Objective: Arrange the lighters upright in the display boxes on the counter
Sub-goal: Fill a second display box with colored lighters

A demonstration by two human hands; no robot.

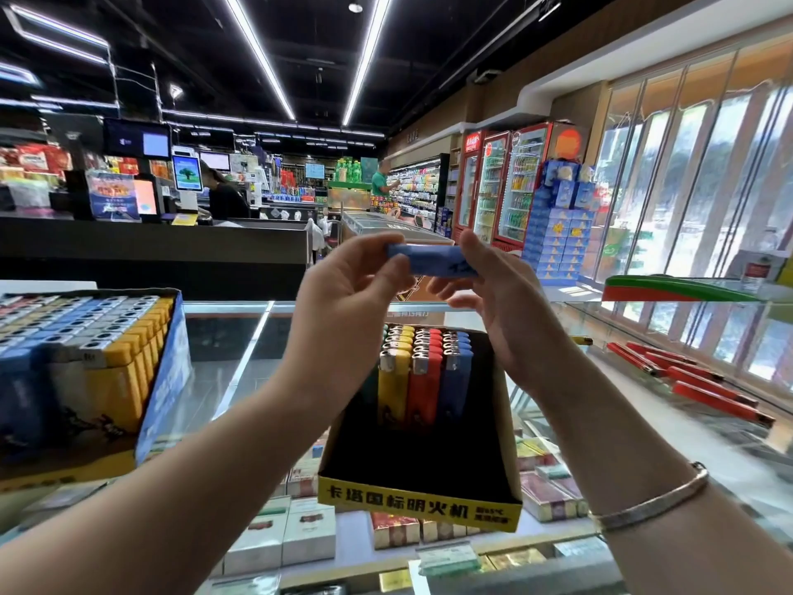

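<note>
**Blue lighter held crosswise above the display box**

My left hand (343, 289) and right hand (493, 302) are raised together in front of me, both gripping one blue lighter (433, 259). My left thumb and fingertips pinch its left end; my right fingers curl round its right end. The lighter lies on its side, long axis running left to right and dipping slightly toward the right. I cannot tell which end carries the metal head, as my fingers cover both ends.

Directly below, on the glass counter (227, 337), stands the black display box (420, 504) with a yellow front lip. At its far end stand upright lighters in yellow, red and blue rows (422, 380), metal heads up; the near part of the box holds none.

On the left stands a larger blue box (165, 380), packed with upright lighters. To the right, several red lighters (703, 388) lie flat on the counter. A bracelet (652, 500) sits on my right wrist.
</note>
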